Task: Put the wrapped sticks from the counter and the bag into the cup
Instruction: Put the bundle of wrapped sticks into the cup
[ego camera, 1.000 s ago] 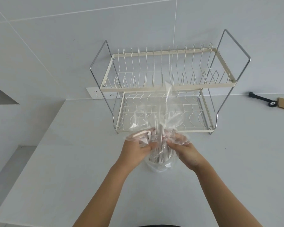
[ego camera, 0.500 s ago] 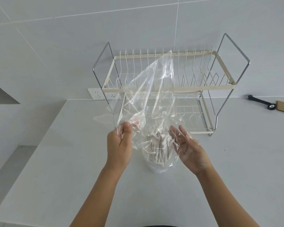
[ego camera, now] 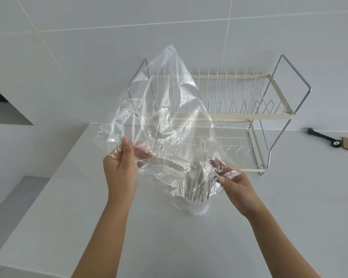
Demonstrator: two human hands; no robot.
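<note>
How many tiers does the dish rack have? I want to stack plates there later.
2. The cream wire dish rack has an upper tier and a lower tier; the clear plastic bag hides part of the left side of both.

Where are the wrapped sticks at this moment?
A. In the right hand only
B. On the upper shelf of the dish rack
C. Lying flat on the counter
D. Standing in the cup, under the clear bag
D: the wrapped sticks stand upright in the cup, seen through the clear bag that both hands hold above it.
</note>
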